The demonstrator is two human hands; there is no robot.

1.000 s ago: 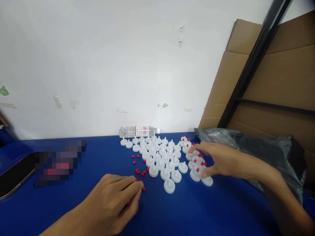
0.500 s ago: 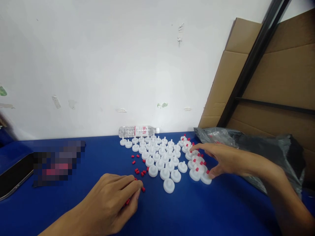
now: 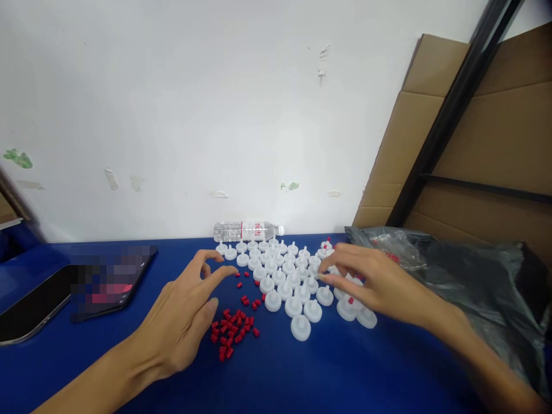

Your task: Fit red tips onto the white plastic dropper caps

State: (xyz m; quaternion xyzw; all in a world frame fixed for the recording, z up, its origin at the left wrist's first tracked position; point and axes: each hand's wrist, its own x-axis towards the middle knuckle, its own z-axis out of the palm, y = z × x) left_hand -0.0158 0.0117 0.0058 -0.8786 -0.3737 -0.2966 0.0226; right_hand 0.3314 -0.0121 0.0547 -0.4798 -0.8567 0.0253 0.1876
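My left hand (image 3: 185,316) is raised over the blue table, its thumb and fingers apart with nothing visible between them. Beneath and beside it lies a loose pile of small red caps (image 3: 233,328), with a few more scattered toward the white parts. Many white spouted caps (image 3: 293,306) stand close together, spouts up. At the right edge of this group, the thumb and index finger of my right hand (image 3: 357,276) close in at a white spouted cap (image 3: 314,269); the exact contact is hard to see. Behind that hand are white spouted caps with red caps on them (image 3: 347,307), partly hidden.
A clear plastic bottle (image 3: 248,231) lies along the wall behind the white parts. Two phones (image 3: 34,305) lie at the left, one with a blurred screen. Dark plastic bags (image 3: 474,276) cover the right side, below cardboard (image 3: 397,138) and a black metal frame (image 3: 452,98).
My left hand has lifted off the red pile, moved up and left, and its fingers have spread. My right hand has moved left from the red-tipped parts to the plain white ones, its fingers drawn closer.
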